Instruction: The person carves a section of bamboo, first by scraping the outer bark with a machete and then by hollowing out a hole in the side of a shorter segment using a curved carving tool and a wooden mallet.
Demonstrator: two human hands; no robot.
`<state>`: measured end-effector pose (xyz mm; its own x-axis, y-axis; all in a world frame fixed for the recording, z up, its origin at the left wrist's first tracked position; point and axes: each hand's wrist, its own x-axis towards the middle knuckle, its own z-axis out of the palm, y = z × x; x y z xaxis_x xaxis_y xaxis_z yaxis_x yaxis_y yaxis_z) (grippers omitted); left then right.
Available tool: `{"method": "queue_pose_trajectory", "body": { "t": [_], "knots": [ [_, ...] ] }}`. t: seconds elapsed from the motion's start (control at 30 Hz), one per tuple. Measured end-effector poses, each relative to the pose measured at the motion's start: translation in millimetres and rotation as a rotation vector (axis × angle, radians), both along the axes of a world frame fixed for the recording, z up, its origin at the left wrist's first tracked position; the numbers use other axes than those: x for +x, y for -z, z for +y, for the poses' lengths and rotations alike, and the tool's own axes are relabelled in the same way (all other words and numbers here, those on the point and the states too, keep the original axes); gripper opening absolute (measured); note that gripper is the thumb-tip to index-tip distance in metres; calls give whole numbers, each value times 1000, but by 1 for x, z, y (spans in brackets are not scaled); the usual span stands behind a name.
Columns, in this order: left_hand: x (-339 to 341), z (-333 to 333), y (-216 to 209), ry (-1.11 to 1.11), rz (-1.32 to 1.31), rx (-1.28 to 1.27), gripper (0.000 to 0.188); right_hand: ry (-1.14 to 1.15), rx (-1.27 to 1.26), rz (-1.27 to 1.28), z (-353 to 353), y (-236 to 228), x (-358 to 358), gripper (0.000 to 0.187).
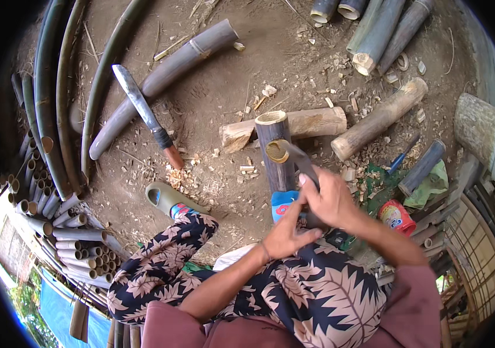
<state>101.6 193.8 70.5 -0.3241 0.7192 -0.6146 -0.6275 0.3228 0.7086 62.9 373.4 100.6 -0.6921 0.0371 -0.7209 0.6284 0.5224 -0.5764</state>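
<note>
My right hand (pixel 330 200) is closed round a knife (pixel 302 160) with a grey blade. The blade's tip meets a pale oval cut in the side of a dark bamboo piece (pixel 273 130). This bamboo rises from beside my blue-socked foot (pixel 283 206), its open upper end in front of a pale log (pixel 317 122). Just below the right hand, my left hand (pixel 290 233) has its thumb stretched out and apart from straight fingers. Those fingertips are partly hidden by the right hand, and I see nothing held there.
A large knife (pixel 137 101) lies across a long bamboo length (pixel 169 66). Bamboo pieces are stacked at left (pixel 76 255). Another log (pixel 381 119), a blue-handled tool (pixel 398 159), a red packet (pixel 396 217) and a bucket (pixel 482 133) lie right. Wood chips litter the dirt.
</note>
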Motion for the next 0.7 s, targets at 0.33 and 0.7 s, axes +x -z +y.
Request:
{"method": "queue_pose_trajectory", "body": {
  "t": [0.33, 0.7],
  "knots": [
    [-82, -81, -2, 108, 429, -716, 43, 547, -654, -345, -86, 51, -27, 42],
    [-232, 103, -81, 1419, 1119, -406, 10, 1733, -1473, -398, -48, 43, -25, 36]
  ]
}}
